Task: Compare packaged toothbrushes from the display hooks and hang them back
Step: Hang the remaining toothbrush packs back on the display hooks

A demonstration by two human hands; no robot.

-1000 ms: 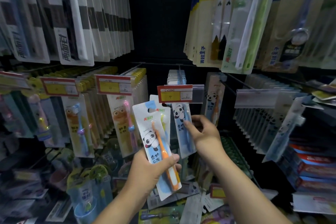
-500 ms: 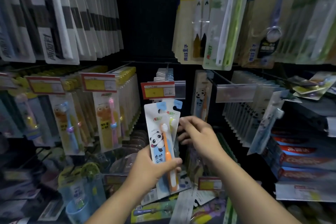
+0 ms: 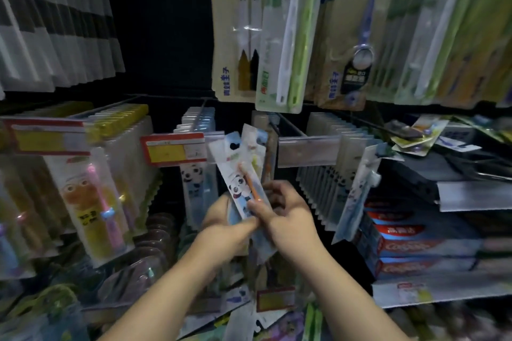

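While left hand (image 3: 221, 223) and right hand (image 3: 289, 220) grip panda pack (image 3: 238, 188) | print blurred | Colgate boxes (image 3: 415, 246)

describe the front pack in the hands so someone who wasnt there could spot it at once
Find the red-and-yellow price tag on the middle hook row; just right of it, the left hand and right hand grip packs together. The front one is the panda toothbrush pack: tilted, off the hooks, with an orange brush, unlike the upright hanging panda packs left of it.
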